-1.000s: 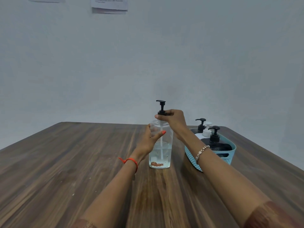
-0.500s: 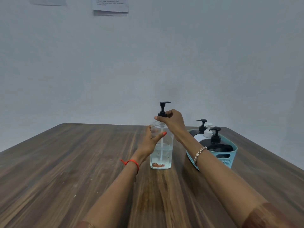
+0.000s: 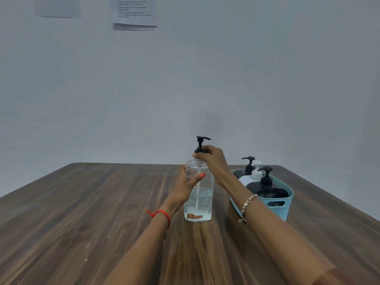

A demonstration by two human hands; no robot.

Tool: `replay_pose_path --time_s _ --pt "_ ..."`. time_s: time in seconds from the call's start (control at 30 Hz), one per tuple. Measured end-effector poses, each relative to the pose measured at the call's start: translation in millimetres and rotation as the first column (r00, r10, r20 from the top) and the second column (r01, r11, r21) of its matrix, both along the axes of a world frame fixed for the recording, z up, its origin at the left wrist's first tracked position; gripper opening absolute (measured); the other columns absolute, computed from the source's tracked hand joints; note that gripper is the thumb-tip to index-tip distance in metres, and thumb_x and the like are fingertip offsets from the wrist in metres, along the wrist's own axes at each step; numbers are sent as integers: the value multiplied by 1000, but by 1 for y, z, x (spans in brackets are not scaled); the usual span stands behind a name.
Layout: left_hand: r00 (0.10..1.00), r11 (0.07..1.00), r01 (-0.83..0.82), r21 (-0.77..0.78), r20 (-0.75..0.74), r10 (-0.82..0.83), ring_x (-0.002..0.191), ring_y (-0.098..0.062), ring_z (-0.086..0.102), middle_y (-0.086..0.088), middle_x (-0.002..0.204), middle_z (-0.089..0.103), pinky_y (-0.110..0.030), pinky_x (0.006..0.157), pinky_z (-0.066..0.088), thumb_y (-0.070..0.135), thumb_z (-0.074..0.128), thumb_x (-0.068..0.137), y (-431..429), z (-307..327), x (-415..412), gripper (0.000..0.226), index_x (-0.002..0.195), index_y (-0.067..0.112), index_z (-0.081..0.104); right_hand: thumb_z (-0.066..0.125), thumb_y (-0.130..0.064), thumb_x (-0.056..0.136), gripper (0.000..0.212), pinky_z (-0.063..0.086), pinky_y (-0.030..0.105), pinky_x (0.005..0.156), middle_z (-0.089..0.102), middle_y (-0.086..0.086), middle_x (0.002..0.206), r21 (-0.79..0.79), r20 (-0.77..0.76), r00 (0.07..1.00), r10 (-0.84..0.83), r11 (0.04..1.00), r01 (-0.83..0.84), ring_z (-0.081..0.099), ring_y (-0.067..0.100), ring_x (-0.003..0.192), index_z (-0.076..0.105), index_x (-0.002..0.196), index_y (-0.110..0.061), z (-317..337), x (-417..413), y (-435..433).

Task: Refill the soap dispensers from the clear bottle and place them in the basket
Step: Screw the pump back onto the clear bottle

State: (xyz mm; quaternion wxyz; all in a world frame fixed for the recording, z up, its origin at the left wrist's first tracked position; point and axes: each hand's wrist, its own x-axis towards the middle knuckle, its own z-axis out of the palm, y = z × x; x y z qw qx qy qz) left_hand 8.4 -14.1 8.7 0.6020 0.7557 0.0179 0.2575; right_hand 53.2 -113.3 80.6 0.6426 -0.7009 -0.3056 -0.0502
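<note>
Left hand [image 3: 185,190] grip: thumb and fingers curled round upper body of clear bottle [image 3: 202,202], thumb across front. Right hand [image 3: 211,157] grip: fingertips pinched tight on collar of black pump [image 3: 200,144], nozzle pointing 3 o'clock. Bottle upright on bench [image 3: 82,212], about one-third full of clear liquid, reddish-brown bits at base, dip tube visible. Basket [image 3: 285,202] just beside at bottle's 3 o'clock; three dispensers [image 3: 267,189] inside.

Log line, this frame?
left hand: holds clear plastic bottle | right hand: grips black pump collar | blue plastic basket: three dispensers
</note>
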Motion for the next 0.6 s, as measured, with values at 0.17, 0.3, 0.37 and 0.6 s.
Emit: replay_pose_path --time_s 0.17,0.3,0.37,0.6 --pt "1000 1000 12 3 6 -12 118 -22 53 -6 136 48 -48 101 45 44 65 81 0 0 2 68 136 22 32 77 -11 72 33 44 5 60 68 6 95 30 -49 999 17 999 -15 60 2 74 66 102 -4 1 3 -5" --pt "1000 1000 12 4 13 -12 119 -22 51 -5 137 47 -42 99 45 42 64 83 0 0 1 67 137 22 31 84 -22 65 49 37 12 58 57 -4 87 -29 -16 988 -152 988 152 54 6 75 54 100 -6 -2 0 7" --pt "1000 1000 17 -1 19 -17 115 -19 52 -5 135 48 -36 94 46 38 63 84 0 0 0 63 136 21 32 81 -20 69 42 36 12 59 55 -6 84 -36 -3 992 -124 992 124 52 3 73 52 99 -8 -2 0 7" --pt "1000 1000 6 2 21 -6 116 -20 52 -7 136 47 -42 99 46 39 64 84 0 0 2 66 138 19 32 73 -11 76 25 41 8 67 68 3 89 14 -79 994 77 997 -76 61 1 75 69 100 -4 2 5 -7"
